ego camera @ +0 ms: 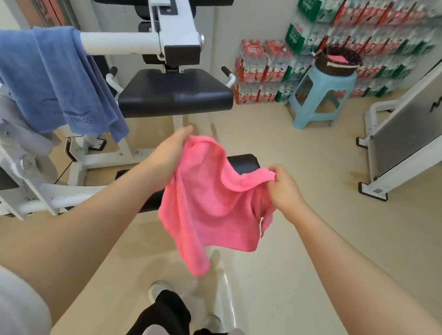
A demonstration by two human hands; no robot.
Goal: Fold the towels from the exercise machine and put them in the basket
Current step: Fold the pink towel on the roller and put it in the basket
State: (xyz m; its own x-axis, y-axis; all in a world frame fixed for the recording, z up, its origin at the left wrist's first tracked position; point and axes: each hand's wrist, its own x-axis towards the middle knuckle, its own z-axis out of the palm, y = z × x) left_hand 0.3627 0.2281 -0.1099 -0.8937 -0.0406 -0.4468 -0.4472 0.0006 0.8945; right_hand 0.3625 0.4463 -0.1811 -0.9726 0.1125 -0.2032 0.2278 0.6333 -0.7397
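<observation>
Gym floor: left hand (171, 151) and right hand (283, 186) pinch pink towel (210, 204) corners, unfolded; next, likely match the edges.

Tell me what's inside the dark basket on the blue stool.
The basket on the blue stool holds something pink, probably a towel. Anything beneath it is hidden.

Light blue plastic stool (321, 96) on beige floor (306, 203). Behind the stool, stacked against the wall, shrink-wrapped packs of bottled water (262, 70). Right of the stool, a white-framed grey panel (422, 112), lettering unreadable.
</observation>
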